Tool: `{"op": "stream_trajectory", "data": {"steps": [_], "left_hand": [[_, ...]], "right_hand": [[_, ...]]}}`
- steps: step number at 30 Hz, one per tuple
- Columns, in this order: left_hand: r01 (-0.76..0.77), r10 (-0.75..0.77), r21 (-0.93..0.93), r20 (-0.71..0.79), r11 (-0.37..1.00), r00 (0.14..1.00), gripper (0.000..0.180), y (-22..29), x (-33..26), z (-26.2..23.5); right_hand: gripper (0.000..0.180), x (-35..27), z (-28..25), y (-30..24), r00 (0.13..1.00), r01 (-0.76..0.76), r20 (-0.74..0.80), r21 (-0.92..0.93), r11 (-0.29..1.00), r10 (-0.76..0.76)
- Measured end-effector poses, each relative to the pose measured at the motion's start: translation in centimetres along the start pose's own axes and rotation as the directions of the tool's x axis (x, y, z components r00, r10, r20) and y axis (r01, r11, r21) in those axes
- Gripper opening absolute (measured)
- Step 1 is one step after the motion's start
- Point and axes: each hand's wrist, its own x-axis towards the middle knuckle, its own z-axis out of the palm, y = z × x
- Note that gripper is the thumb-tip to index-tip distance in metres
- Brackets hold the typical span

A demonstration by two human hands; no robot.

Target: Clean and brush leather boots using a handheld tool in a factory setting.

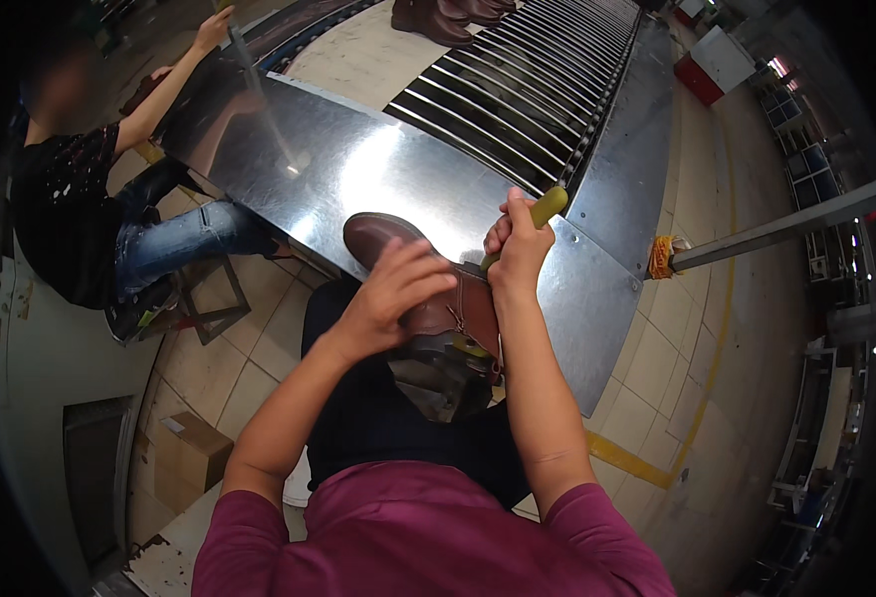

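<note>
Boot, brown leather (476,298): lay aslant in the middle of the frame, above the dark-clothed lap (348,428), with toe toward the upper left by the near edge of the shiny metal surface (338,129) and with shaft toward the lower centre. Met a dark, angular piece (438,383) at the shaft's end, too unclear to tell more about. Held the left grip (390,297) wide over the boot's upper, with fingers spread and partly blurred; could not tell touching from hovering there. Closed the right grip (523,244) narrowly around an olive-green handle (551,205), just beside the boot, with one end sticking out of the fist toward the upper right. Saw beyond the surface a conveyor of metal rollers (533,90), reaching up to the top of the frame, with more brown boots (433,22) standing to the left of it. Caught at the upper left a co-worker (70,219) in a dark top and blue jeans, seated on a stool (240,294), with one arm raised. Noticed a cardboard box (194,448) at the lower left and a yellow line (629,462) on the tiled floor (647,348) at the right.
</note>
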Motion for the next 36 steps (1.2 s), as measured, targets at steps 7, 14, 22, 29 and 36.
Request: {"op": "stream_trajectory", "data": {"steps": [7,14,22,29,36], "left_hand": [[0.327,-0.647,-0.722,-0.214,0.610,0.732,0.111,4.2,-5.2,8.9],[0.274,-0.387,-0.625,-0.049,0.731,0.921,0.131,1.1,-4.6,6.4],[0.446,-0.624,-0.726,0.031,0.524,0.781,0.129,1.8,-3.4,6.8],[0.480,-0.825,-0.714,-0.248,0.510,0.508,0.037,4.2,-2.1,5.0],[0.732,-0.865,-0.479,-0.137,0.484,0.483,0.060,9.5,-13.4,0.1]], "right_hand": [[0.035,-0.1,1.5,1.1,0.987,-0.076,-0.132,0.146,0.986,0.096],[0.032,0.0,0.3,0.5,0.954,-0.179,-0.152,0.396,0.901,0.256],[0.030,-1.1,0.1,1.0,0.989,0.023,-0.148,0.253,0.967,0.015],[0.032,-4.1,-2.5,0.7,0.998,-0.061,0.044,0.159,0.985,0.055],[0.043,-1.5,-5.5,-0.8,0.991,0.067,0.116,0.060,0.996,-0.074]]}}
